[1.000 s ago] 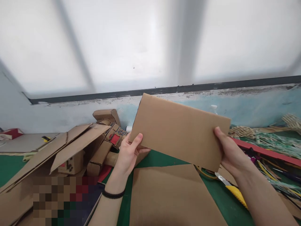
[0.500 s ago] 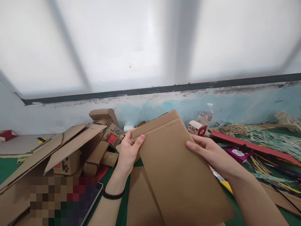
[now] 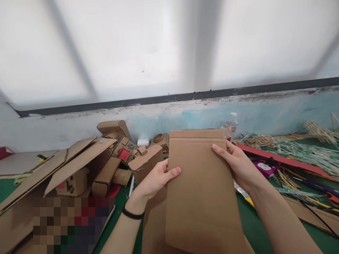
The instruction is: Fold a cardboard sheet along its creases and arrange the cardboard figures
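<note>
A brown cardboard sheet (image 3: 201, 197) with a crease along its top edge is held up in front of me, its top edge nearly level. My left hand (image 3: 159, 178) grips its left edge, thumb on the face and fingers hidden behind. At the upper right edge my right hand (image 3: 238, 162) pinches the sheet the same way, thumb in front. Below and left of it lies another piece of cardboard (image 3: 153, 225), partly covered. A yellow cutter (image 3: 245, 197) shows between the sheet and my right forearm.
Large cardboard pieces (image 3: 76, 155) lean at the left, over a small cardboard box (image 3: 72, 181). Behind stand cardboard models (image 3: 147, 158) and a plastic bottle (image 3: 231, 123). A purple tape measure (image 3: 265, 167), a red strip (image 3: 286, 160) and wires lie right on the green table (image 3: 255, 225).
The sheet has turned from tilted to nearly upright. My left hand has moved right and down with its edge, and my right hand slightly up. Cardboard models behind have come into sight.
</note>
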